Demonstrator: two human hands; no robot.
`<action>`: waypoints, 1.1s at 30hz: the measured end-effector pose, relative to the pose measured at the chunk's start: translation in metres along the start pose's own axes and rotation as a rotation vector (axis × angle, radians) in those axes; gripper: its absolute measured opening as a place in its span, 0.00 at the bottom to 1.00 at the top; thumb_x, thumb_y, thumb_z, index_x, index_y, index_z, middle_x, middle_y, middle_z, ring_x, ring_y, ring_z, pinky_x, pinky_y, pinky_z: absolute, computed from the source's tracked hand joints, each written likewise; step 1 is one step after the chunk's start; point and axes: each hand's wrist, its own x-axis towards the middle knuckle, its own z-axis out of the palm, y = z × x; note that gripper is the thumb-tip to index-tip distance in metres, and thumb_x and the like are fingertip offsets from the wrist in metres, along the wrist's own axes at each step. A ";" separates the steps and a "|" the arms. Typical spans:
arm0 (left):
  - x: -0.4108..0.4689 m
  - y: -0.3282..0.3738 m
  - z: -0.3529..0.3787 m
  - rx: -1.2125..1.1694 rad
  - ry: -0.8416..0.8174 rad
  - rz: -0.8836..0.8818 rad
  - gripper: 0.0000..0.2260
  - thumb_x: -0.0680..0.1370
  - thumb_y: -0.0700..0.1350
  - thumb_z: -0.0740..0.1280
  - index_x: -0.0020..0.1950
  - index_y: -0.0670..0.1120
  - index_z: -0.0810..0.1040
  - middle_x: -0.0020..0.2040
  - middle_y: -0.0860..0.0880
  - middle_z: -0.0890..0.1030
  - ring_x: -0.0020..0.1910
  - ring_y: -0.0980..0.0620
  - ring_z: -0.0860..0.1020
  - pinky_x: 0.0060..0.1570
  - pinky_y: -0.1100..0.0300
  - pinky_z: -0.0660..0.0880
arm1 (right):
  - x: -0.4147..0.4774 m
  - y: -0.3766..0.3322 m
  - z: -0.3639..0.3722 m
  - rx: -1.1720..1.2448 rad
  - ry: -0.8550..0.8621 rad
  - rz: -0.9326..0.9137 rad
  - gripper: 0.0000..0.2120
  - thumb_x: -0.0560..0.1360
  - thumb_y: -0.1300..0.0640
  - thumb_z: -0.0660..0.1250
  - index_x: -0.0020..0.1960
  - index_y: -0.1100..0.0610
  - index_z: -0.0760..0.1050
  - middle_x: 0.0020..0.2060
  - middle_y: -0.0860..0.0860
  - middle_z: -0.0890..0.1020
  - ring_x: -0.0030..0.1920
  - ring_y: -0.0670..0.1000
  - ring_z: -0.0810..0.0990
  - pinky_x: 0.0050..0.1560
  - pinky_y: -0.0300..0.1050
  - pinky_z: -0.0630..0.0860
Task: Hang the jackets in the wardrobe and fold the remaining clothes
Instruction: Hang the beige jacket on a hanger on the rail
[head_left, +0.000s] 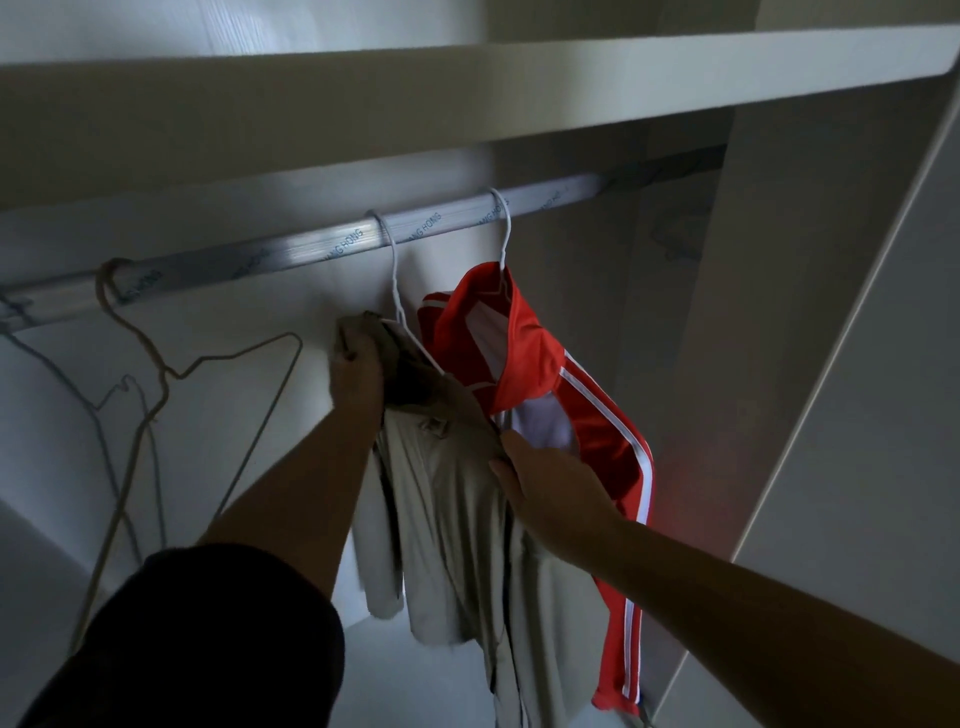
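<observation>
Sleeve: dark sleeve sat nearest the lens, lower left, with the bare left forearm running up from it into the wardrobe.
Wardrobe: wardrobe stood open and dim, so seams and hooks were hard to read and a bad seat could go unnoticed.
Rail: metal rail ran under the shelf and carried every hanger.
Beige jacket: beige jacket hung from a white hanger hooked over the rail. Its collar was bunched on the left, so it probably sat off-centre. Risk: if released uneven, it could slide off one arm of the hanger.
Red jacket: red jacket was already hung just beside it, touching. Risk: tugging the beige cloth rightward could drag or unhook it.
Empty hangers: bare wire hangers hung well to the left. Risk: the left elbow could snag them.
Left hand: left hand gripped the bunched beige collar, fingers curled.
Right hand: right hand lay on the beige front edge; whether pinching or just resting, cannot tell.
</observation>
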 end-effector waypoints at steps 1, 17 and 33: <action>-0.009 -0.004 -0.001 -0.029 -0.043 -0.014 0.18 0.79 0.47 0.63 0.65 0.38 0.71 0.57 0.40 0.77 0.57 0.40 0.77 0.59 0.48 0.75 | -0.003 0.000 0.002 0.045 -0.049 0.023 0.13 0.82 0.49 0.50 0.58 0.56 0.66 0.35 0.52 0.73 0.36 0.55 0.74 0.38 0.49 0.71; -0.189 -0.038 -0.050 0.105 -0.335 -0.303 0.14 0.81 0.39 0.58 0.67 0.40 0.67 0.59 0.40 0.74 0.55 0.40 0.79 0.46 0.51 0.77 | -0.110 0.027 0.000 0.230 -0.394 0.217 0.15 0.81 0.58 0.57 0.65 0.58 0.73 0.59 0.55 0.79 0.61 0.55 0.76 0.63 0.47 0.71; -0.433 -0.062 -0.082 -0.098 -0.682 -0.264 0.07 0.79 0.37 0.61 0.46 0.45 0.77 0.36 0.48 0.83 0.33 0.52 0.82 0.34 0.61 0.77 | -0.371 0.008 -0.117 0.817 0.090 0.677 0.14 0.78 0.65 0.61 0.47 0.46 0.76 0.39 0.45 0.83 0.35 0.41 0.81 0.38 0.36 0.76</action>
